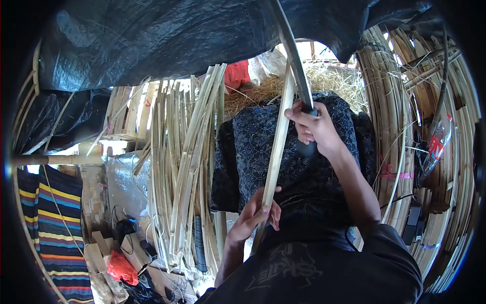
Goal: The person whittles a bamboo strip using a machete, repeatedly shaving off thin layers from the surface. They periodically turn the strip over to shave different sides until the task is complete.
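A long pale bamboo strip (277, 147) slants up across my lap, its upper end beside the blade. My left hand (257, 213) is closed around the lower part of it, close to my shirt. In my right hand (316, 126) is the dark handle of a machete (298, 63), fingers wrapped round it. The blade points up and away, lying along the right side of the strip's upper end. My right thumb and fingertips are right at the strip's edge. Dark blue patterned cloth (263, 131) covers my legs beneath both hands.
Many split bamboo strips (190, 147) lean at my left. Bundled bamboo (379, 86) stands at my right, near a plastic bottle (438, 144). Black sheeting (152, 40) hangs ahead, above a heap of shavings (334, 81). A red plastic bag (121, 267) lies lower left.
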Available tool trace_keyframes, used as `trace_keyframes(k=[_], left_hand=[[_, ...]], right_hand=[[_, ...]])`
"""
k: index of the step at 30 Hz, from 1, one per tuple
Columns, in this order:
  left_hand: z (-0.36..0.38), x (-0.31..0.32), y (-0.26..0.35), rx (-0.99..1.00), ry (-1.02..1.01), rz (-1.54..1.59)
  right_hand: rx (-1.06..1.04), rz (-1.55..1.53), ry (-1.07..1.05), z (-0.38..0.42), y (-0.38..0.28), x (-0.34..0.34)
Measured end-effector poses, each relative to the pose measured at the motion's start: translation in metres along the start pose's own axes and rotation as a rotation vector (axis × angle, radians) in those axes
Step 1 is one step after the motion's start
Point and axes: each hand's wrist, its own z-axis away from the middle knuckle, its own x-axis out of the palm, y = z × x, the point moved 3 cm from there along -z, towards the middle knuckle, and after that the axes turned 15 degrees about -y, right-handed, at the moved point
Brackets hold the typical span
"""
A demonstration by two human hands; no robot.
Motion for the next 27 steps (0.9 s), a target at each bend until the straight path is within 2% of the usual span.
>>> trace_keyframes(k=[1,3,4,5,7,11,13,15,17,19,21,23,24,25,27], left_hand=[[0.007,-0.003,0.000,-0.001,-0.003,-0.003],[0.019,-0.006,-0.005,-0.189,-0.033,0.065],[0.017,-0.010,-0.010,-0.195,0.011,-0.093],[0.015,-0.009,-0.010,-0.189,0.017,-0.091],[0.009,-0.010,-0.009,-0.178,0.109,-0.157],[-0.011,-0.008,-0.004,-0.148,0.261,-0.367],[-0.018,-0.016,-0.011,-0.029,0.298,-0.605],[-0.016,-0.015,-0.011,-0.085,0.300,-0.541],[-0.017,-0.004,0.001,-0.085,0.324,-0.503],[-0.015,0.004,0.013,-0.133,0.316,-0.454],[-0.010,0.006,0.012,-0.169,0.317,-0.396],[0.013,0.010,0.007,-0.003,0.380,-0.557],[0.032,0.012,0.002,-0.166,0.395,-0.384],[0.045,0.014,0.002,-0.174,0.404,-0.378],[0.057,0.012,-0.002,-0.204,0.369,0.002]], right_hand=[[-0.011,0.015,0.024,-0.002,-0.003,-0.003],[-0.017,0.053,0.043,-0.001,-0.005,-0.004],[-0.009,0.165,0.096,0.000,-0.005,-0.004],[-0.005,0.282,0.144,0.000,-0.007,-0.004],[-0.093,0.729,0.166,0.007,0.003,-0.009],[-0.255,1.303,0.004,0.046,0.034,0.019],[-0.275,1.531,-0.128,0.060,0.046,0.035],[-0.242,1.690,-0.179,0.062,0.052,0.038],[-0.305,1.785,-0.215,0.051,0.048,0.024],[-0.499,1.819,-0.190,0.039,0.037,0.011],[-0.587,1.836,-0.116,0.023,0.026,-0.001],[-0.489,1.803,0.335,-0.006,0.010,-0.054],[0.091,1.555,0.493,-0.020,-0.003,-0.092],[0.053,1.482,0.626,-0.029,-0.011,-0.140],[-0.136,1.346,0.824,-0.016,-0.034,-0.163]])
